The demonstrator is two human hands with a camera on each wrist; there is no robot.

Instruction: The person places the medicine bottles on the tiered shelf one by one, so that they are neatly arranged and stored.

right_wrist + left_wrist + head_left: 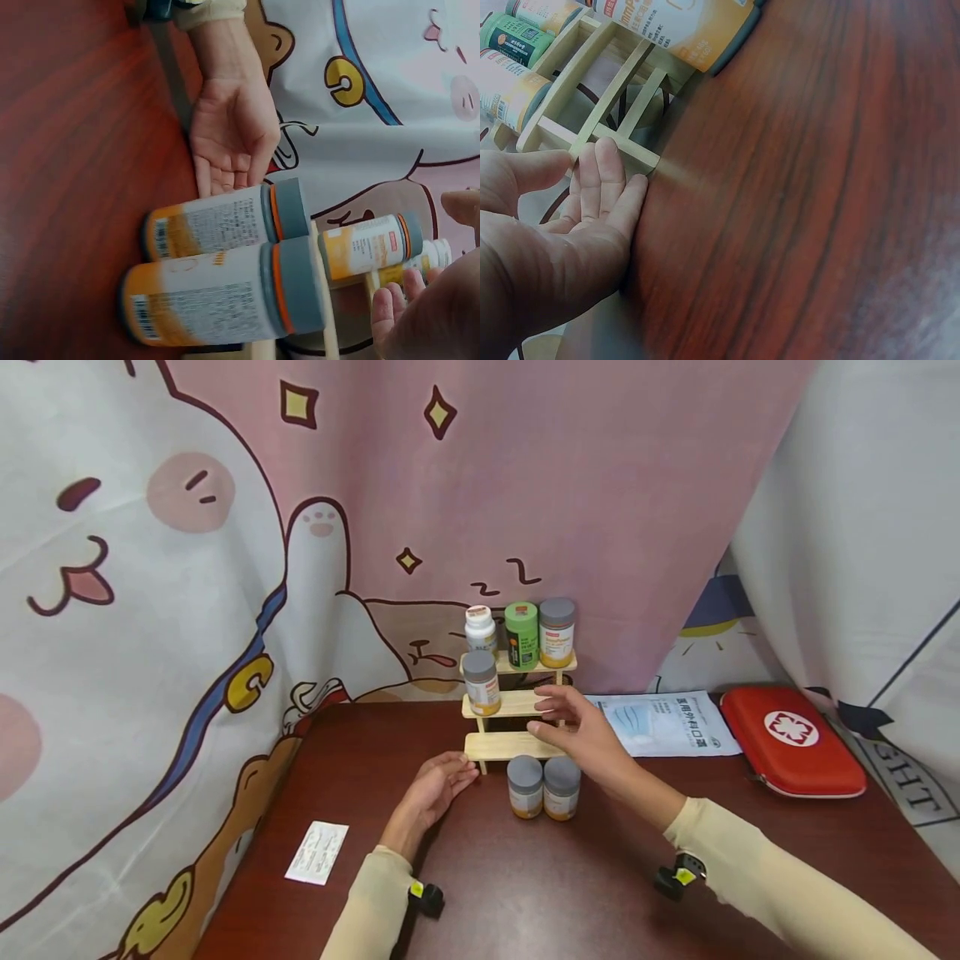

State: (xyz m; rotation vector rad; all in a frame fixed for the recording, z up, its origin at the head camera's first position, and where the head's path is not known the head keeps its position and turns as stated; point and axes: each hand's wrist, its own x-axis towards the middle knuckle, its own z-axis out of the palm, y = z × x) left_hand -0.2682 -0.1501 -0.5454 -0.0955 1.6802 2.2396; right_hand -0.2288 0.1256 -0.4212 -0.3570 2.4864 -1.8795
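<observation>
A small three-step wooden rack (501, 745) stands on the dark table. My left hand (435, 789) touches the left end of its lowest step, fingers mostly straight. My right hand (588, 739) hovers at the rack's right side near the middle step, fingers spread and holding nothing. A grey-lidded jar (482, 683) stands at the left of the middle step. Along the top step are a white bottle (480, 628), a green canister (522, 637) and another grey-lidded jar (557, 633). Two more such jars, a left one (525, 789) and a right one (562, 791), stand before the rack.
Right of the rack lies a face-mask packet (663, 724), with a red first-aid case (793, 741) beyond it. A white blister pack (317, 853) lies at the table's left. Printed curtain cloth (585, 485) hangs close behind the rack.
</observation>
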